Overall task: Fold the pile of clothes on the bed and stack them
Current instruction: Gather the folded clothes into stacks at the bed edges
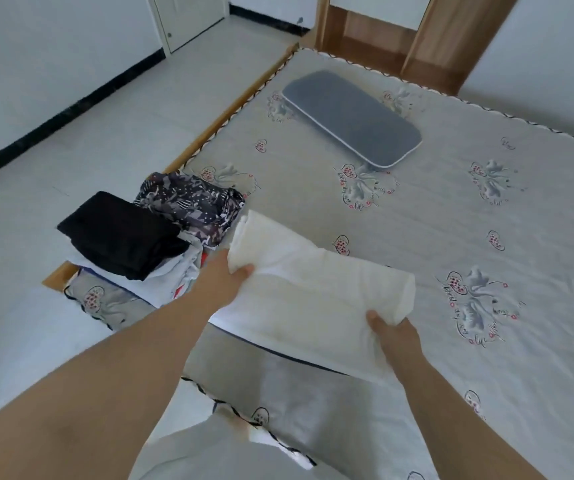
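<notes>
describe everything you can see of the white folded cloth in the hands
The white folded cloth looks soft, thick and plain cream-white, folded into a long bundle lying slantwise over the near part of the bed. The left hand grips its far-left end; the right hand grips its near-right end. A dark edge shows beneath its near side.

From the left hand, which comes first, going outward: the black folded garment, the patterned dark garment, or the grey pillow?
From the left hand, in the head view:
1. Black folded garment, on the stack just left of it.
2. Patterned dark garment, behind the stack, further up the bed.
3. Grey pillow, far off near the headboard.
</notes>
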